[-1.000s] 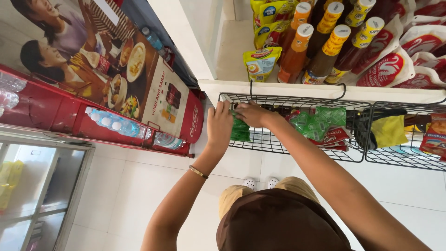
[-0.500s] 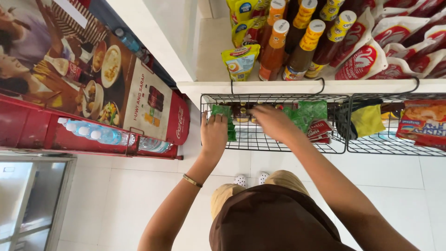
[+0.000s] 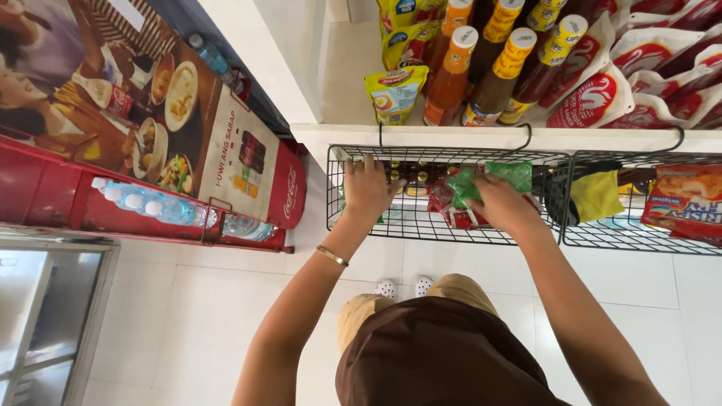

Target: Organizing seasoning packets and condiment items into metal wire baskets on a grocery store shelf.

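Note:
My left hand [image 3: 368, 189] reaches into the left end of a black wire basket [image 3: 391, 225] hanging from a white shelf edge, fingers curled over something I cannot make out. My right hand [image 3: 500, 203] is in the middle of the same basket, resting on green packets [image 3: 496, 177] that lie over red packets [image 3: 451, 214]. Whether its fingers grip a packet is hidden. A thin gold bangle [image 3: 332, 256] circles my left wrist.
A second wire basket [image 3: 639, 233] to the right holds a yellow pack [image 3: 596, 194] and a red snack bag [image 3: 688, 199]. Sauce bottles [image 3: 492, 75] and red-white pouches [image 3: 594, 98] fill the shelf above. A red drinks cooler [image 3: 173, 150] stands left on the white tiled floor.
My right hand moved rightward along the basket onto the green packets. My left hand stayed at the basket's left end. The view shifted slightly.

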